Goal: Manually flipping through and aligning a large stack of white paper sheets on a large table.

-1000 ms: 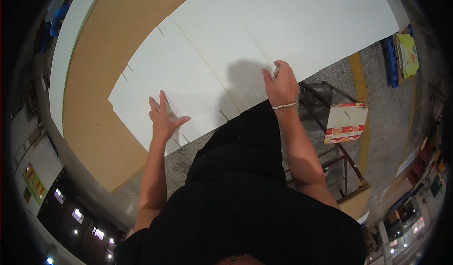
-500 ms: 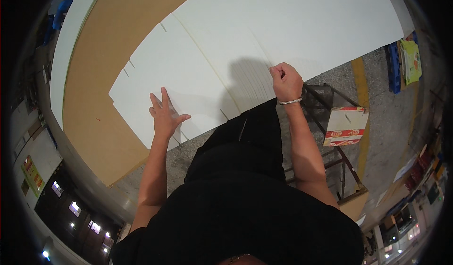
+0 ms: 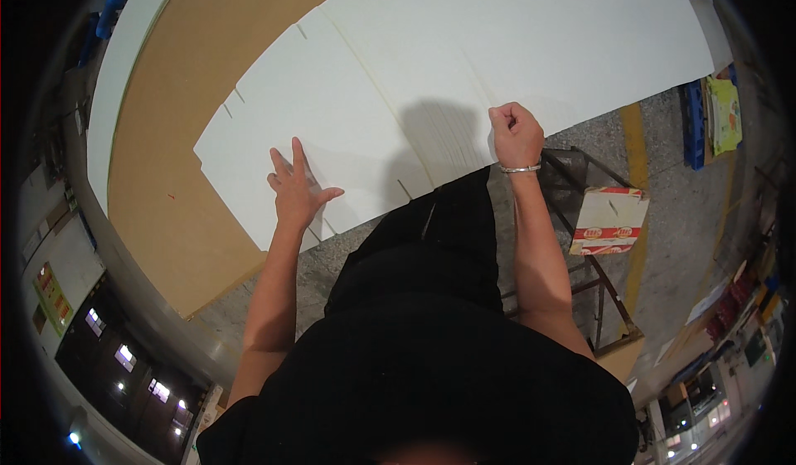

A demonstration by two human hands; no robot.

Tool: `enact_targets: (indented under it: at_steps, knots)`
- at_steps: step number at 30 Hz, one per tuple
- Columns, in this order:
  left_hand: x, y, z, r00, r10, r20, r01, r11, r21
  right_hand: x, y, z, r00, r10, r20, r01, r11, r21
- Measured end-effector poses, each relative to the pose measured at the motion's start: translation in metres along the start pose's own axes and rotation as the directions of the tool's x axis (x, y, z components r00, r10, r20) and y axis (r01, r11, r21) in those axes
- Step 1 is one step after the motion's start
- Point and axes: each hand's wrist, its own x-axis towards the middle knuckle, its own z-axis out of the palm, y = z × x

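Over white board [image 3: 464, 50], left hand [image 3: 296, 197] spread, right hand [image 3: 519, 140] curled, grip unclear.

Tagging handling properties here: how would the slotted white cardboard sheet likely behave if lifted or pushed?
The slotted white cardboard sheet probably slides rather than rolls, lying flat. Being broad, it may sag if lifted by one edge. It likely bends easiest along its long crease.

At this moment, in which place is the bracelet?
In the head view, right of centre, the silvery bracelet is worn just below the person's right hand, beside the near edge of the white sheet.
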Motion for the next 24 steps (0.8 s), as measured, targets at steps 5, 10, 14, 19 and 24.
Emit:
enact_targets:
  at_steps: [5, 10, 14, 19, 24]
  knots:
    - [0.0, 0.0, -0.003, 0.999, -0.015, 0.029, 0.015, 1.0, 0.02, -0.004, -0.003, -0.002, 0.999, -0.053, -0.001, 0.053, 0.998, -0.025]
    - [-0.002, -0.012, -0.015, 0.994, 0.065, 0.091, -0.067, 0.997, 0.028, -0.028, 0.007, -0.027, 0.899, 0.073, 0.432, -0.303, 0.817, 0.491]
    - [-0.003, -0.031, -0.011, 0.987, 0.142, 0.082, -0.148, 0.986, 0.074, -0.068, 0.01, -0.005, 0.752, -0.198, 0.629, -0.655, -0.107, 0.748]
    - [-0.001, -0.038, -0.001, 0.974, 0.222, -0.049, -0.205, 0.951, 0.231, -0.098, 0.023, 0.048, 0.714, -0.194, 0.673, -0.694, -0.075, 0.716]
    - [-0.002, -0.035, -0.005, 0.98, 0.197, -0.002, -0.195, 0.974, 0.115, -0.103, 0.008, 0.056, 0.753, -0.052, 0.656, -0.562, 0.467, 0.682]
